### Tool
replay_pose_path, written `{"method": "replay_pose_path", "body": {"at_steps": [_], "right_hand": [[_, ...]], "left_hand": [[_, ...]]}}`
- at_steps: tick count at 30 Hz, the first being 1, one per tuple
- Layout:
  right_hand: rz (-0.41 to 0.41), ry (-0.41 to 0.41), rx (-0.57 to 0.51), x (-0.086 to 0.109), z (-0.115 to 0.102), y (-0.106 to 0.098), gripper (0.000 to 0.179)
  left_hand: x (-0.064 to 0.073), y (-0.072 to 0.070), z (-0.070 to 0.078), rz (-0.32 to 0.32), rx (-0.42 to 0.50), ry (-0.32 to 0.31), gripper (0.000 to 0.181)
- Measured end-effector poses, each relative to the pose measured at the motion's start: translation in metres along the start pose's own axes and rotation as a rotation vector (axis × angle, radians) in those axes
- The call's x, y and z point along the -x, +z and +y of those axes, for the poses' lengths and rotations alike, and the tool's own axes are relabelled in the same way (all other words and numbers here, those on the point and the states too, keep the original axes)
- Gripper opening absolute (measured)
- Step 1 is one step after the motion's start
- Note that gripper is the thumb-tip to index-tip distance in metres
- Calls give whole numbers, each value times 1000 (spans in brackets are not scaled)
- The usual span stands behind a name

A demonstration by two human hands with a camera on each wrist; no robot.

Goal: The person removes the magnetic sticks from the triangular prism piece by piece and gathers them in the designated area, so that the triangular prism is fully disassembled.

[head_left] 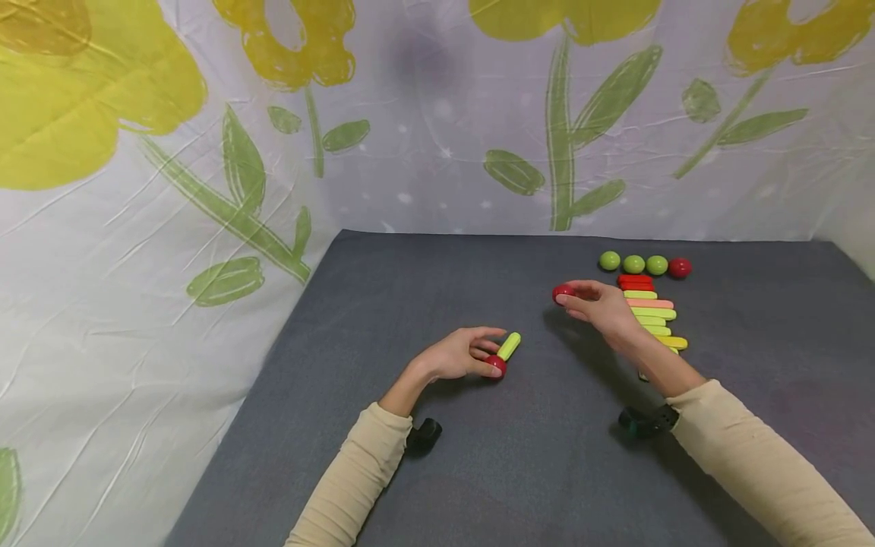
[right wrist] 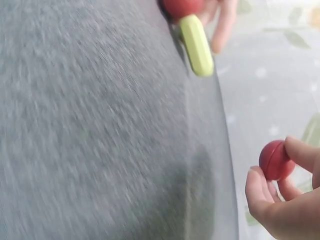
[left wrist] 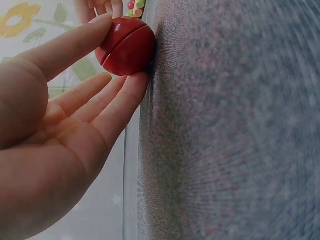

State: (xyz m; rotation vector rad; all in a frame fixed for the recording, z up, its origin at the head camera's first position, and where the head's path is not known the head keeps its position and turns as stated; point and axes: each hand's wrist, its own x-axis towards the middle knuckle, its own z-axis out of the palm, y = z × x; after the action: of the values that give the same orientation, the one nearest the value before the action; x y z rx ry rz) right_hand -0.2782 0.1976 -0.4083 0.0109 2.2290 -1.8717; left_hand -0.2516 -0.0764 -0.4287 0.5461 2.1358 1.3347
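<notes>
My left hand (head_left: 456, 354) is low over the dark table, thumb and fingertips pinching a red ball (left wrist: 127, 47) with a groove round it. A yellow-green stick (head_left: 509, 346) lies slantwise on the tabletop, one end right at this ball. My right hand (head_left: 604, 305) holds another grooved red ball (right wrist: 276, 160) between thumb and fingertips, raised above the table, with its shadow below. Under and behind the right hand is a column of flat sticks (head_left: 652, 304) in red, pink, yellow and yellow-green, partly hidden by the wrist.
Beyond the sticks, a row of green balls (head_left: 633, 264) ends on the right with a red ball (head_left: 680, 267). The dark grey table (head_left: 437, 486) meets a white cloth wall (head_left: 437, 190) printed with yellow flowers at the back and left. Each wrist wears a black strapped camera (head_left: 424, 437).
</notes>
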Motion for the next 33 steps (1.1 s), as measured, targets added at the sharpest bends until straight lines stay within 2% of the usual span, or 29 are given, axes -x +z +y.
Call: {"method": "replay_pose_path", "body": {"at_steps": [15,20,23,33], "right_hand": [[-20,68,-190,9,-10,-59,63],[-27,66,-286,13,-8,-77,52],[-4,72,-324,15,-6,-87,46],[115,105,-302,16,5,-122,43]], "left_hand": [[2,0,0,-2,2,14,67],[1,0,-1,-6,4,16,67],[0,0,-2,-6,-1,18,66],[0,0,-2,-4,4,22,66]]}}
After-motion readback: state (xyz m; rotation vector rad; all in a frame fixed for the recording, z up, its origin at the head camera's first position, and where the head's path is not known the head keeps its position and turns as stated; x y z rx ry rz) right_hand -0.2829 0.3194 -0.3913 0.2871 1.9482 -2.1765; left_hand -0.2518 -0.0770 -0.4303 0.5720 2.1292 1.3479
